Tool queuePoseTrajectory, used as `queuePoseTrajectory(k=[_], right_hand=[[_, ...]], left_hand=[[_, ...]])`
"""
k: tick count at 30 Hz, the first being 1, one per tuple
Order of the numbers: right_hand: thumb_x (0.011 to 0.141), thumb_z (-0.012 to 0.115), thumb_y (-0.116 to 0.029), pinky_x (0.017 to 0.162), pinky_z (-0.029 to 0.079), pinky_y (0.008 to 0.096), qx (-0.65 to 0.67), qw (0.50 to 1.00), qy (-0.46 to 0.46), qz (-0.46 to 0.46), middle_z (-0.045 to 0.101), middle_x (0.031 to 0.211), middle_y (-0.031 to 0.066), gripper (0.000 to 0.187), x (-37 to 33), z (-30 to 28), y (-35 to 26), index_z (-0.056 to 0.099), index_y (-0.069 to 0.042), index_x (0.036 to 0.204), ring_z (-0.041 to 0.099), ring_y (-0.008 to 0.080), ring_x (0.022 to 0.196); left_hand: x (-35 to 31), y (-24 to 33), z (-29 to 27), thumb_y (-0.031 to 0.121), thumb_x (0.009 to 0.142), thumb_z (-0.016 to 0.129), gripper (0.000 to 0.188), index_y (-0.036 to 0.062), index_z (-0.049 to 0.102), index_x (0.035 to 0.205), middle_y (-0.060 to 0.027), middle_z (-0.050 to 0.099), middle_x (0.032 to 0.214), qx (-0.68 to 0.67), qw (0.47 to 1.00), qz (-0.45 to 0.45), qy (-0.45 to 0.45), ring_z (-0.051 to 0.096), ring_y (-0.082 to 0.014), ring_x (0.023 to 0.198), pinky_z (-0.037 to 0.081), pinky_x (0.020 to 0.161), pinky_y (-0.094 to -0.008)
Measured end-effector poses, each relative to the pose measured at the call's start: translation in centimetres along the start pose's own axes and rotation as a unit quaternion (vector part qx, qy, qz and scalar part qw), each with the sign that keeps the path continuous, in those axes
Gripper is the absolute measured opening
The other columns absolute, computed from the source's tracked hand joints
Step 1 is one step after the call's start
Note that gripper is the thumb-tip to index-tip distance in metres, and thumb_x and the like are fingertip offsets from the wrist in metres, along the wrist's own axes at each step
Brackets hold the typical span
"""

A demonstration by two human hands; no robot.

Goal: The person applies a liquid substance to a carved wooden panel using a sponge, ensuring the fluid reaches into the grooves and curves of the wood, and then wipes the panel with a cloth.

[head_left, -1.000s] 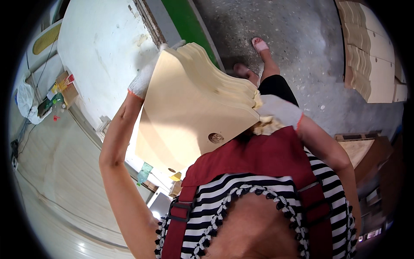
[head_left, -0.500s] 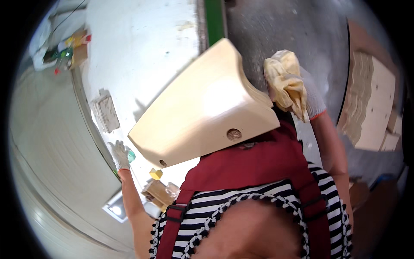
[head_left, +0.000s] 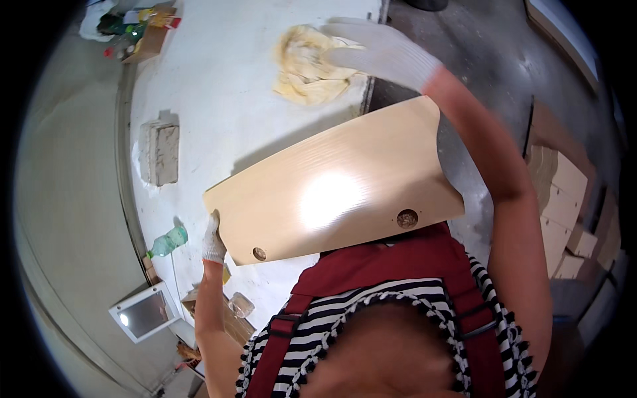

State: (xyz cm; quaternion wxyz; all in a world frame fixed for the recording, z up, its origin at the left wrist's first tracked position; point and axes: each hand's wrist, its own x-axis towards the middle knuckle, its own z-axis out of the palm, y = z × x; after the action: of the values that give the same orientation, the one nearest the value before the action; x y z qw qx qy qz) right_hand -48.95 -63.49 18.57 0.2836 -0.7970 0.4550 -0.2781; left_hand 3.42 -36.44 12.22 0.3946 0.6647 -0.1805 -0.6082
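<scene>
A pale wooden panel (head_left: 345, 152) with a curved edge at the right and two round holes along its near side lies slanted in front of my red apron. My left hand (head_left: 212, 240), in a white knit glove, grips the panel's left end, with the thumb over its top face. Beyond the panel, my gloved right hand (head_left: 385, 56) reaches across above the white table's right edge. A crumpled yellow cloth (head_left: 305, 69), blurred, is at its fingers, and a fold of it shows between thumb and fingers.
Left on the white table (head_left: 219, 86) are a rectangular block (head_left: 163, 154), a green plastic bottle (head_left: 170, 241) and a white-framed screen (head_left: 144, 312). A box of odds and ends (head_left: 149, 36) stands at the far left. Stacked wooden panels (head_left: 561, 199) lie low at the right.
My right hand has carried the cloth leftward and away from me, past the panel. My left hand, earlier open beside the panel, now holds its left end. The panel has turned flatter.
</scene>
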Motion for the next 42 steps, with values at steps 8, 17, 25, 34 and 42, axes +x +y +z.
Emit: queuePoseTrajectory(k=[8, 17, 25, 34, 42], right_hand=[[0.098, 0.058, -0.036, 0.116, 0.032, 0.0335, 0.545, 0.668, 0.007, 0.507, 0.046, 0.15, 0.0147, 0.069, -18.9, 1.6, -0.6, 0.038, 0.004, 0.151, 0.042, 0.0233, 0.138], [0.095, 0.057, -0.05, 0.105, 0.041, 0.0322, 0.537, 0.667, -0.13, 0.5, 0.054, 0.139, 0.0165, 0.074, -19.8, 0.5, 0.6, 0.042, 0.0, 0.147, 0.054, 0.0248, 0.124], [0.095, 0.057, -0.048, 0.107, 0.04, 0.0331, 0.412, 0.769, -0.159, 0.463, 0.051, 0.145, 0.015, 0.082, -18.2, 1.3, -1.0, 0.028, -0.002, 0.156, 0.05, 0.0236, 0.13], [0.095, 0.058, -0.055, 0.105, 0.045, 0.0341, 0.433, 0.745, -0.128, 0.492, 0.056, 0.139, 0.0129, 0.076, -18.9, 1.6, -0.6, 0.045, 0.0, 0.146, 0.056, 0.0197, 0.125], [0.101, 0.027, -0.07, 0.114, 0.036, 0.0363, 0.623, 0.631, -0.066, 0.458, 0.03, 0.16, 0.0141, 0.086, -18.3, 2.5, 2.6, 0.026, -0.005, 0.156, 0.036, 0.0237, 0.144]], left_hand=[[-1.2, 0.0, 0.3, 0.066, 0.099, 0.041, 0.078, 0.0086, 0.037, 0.152, -0.0134, 0.051, 0.146, -0.037, 0.998, 0.02, 0.039, 0.055, -0.0296, 0.128, 0.049, 0.104, -0.0463], [-1.4, -0.9, -0.1, 0.064, 0.099, 0.044, 0.075, 0.0087, 0.039, 0.15, -0.0121, 0.052, 0.144, -0.032, 0.999, 0.035, 0.023, 0.055, -0.0274, 0.128, 0.049, 0.105, -0.0442], [-2.4, 0.5, 1.6, 0.057, 0.101, 0.048, 0.068, 0.0089, 0.042, 0.148, -0.0134, 0.055, 0.14, -0.041, 0.997, -0.018, 0.055, 0.056, -0.0292, 0.127, 0.051, 0.102, -0.0446], [-2.5, 0.8, 3.1, 0.061, 0.1, 0.047, 0.071, 0.0107, 0.04, 0.15, -0.0115, 0.05, 0.146, -0.058, 0.997, -0.021, 0.046, 0.054, -0.031, 0.128, 0.05, 0.103, -0.047], [0.0, -2.7, -6.3, 0.054, 0.106, 0.036, 0.063, 0.0042, 0.043, 0.145, -0.0114, 0.058, 0.133, -0.021, 0.998, 0.012, 0.066, 0.062, -0.0263, 0.116, 0.053, 0.097, -0.0417]])
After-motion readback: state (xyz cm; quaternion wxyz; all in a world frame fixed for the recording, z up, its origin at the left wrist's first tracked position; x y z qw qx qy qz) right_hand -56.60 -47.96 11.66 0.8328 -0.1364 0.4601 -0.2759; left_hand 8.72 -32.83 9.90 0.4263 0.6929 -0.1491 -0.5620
